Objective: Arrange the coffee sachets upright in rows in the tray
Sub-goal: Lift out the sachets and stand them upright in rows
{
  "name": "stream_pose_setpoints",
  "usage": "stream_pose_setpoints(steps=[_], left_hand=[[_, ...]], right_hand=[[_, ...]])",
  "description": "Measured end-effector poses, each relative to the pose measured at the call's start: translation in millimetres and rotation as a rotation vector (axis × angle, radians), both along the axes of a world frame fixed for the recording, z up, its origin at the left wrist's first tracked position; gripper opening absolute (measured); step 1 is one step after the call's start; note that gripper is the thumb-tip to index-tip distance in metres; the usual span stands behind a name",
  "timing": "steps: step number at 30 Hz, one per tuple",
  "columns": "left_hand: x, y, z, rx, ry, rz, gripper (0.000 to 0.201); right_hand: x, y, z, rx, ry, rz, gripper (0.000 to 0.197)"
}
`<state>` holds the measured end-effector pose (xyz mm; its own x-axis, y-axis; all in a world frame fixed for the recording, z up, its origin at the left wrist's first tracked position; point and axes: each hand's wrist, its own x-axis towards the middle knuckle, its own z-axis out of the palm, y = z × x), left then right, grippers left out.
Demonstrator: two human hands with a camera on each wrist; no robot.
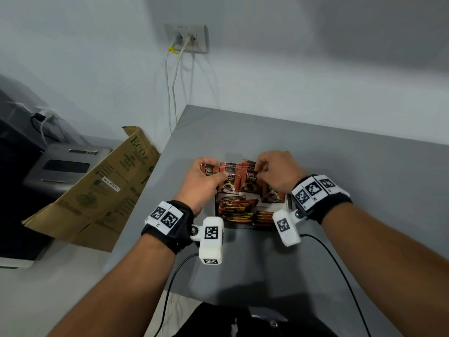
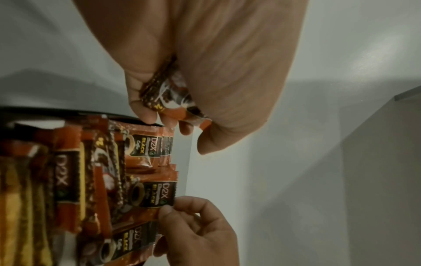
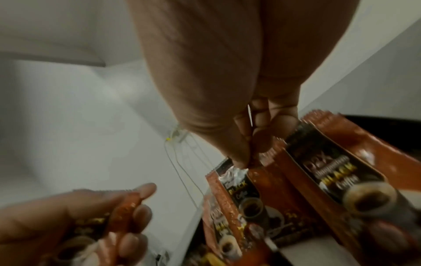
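A black tray [image 1: 289, 203] sits on the grey table [image 1: 340, 166]. Orange-brown coffee sachets [image 1: 229, 177] stand upright along its far side, and more sachets [image 1: 234, 206] lie flat in the near part. My left hand [image 1: 211, 173] is at the tray's far left corner and grips one loose sachet [image 2: 169, 98] between thumb and fingers. My right hand [image 1: 259, 171] pinches the top edge of an upright sachet [image 3: 237, 181] in the back row. In the left wrist view that pinched sachet [image 2: 157, 194] stands among its neighbours, beside the tray rim [image 2: 68, 112].
The table's left edge runs close to the tray; beyond it lean a flattened cardboard box [image 1: 102, 190] and a grey machine [image 1: 65, 166]. A wall socket [image 1: 187, 40] with hanging cables is behind. Black wrist-camera cables [image 1: 340, 271] trail across the near table.
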<state>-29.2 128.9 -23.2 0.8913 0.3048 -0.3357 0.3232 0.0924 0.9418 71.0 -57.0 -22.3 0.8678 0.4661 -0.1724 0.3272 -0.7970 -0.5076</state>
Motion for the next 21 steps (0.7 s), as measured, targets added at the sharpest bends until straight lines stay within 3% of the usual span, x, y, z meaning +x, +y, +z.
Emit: stream_pose_setpoints(steps=[9, 21], left_hand=[[-8.1, 2.5, -4.7, 0.025, 0.051, -0.069, 0.025], [-3.9, -1.1, -2.1, 0.033, 0.083, -0.11, 0.03]], right_hand=[[-2.5, 12.3, -14.1, -0.124, -0.003, -0.023, 0.012], [-0.1, 13.7, -12.6, -0.156, -0.031, 0.001, 0.019]])
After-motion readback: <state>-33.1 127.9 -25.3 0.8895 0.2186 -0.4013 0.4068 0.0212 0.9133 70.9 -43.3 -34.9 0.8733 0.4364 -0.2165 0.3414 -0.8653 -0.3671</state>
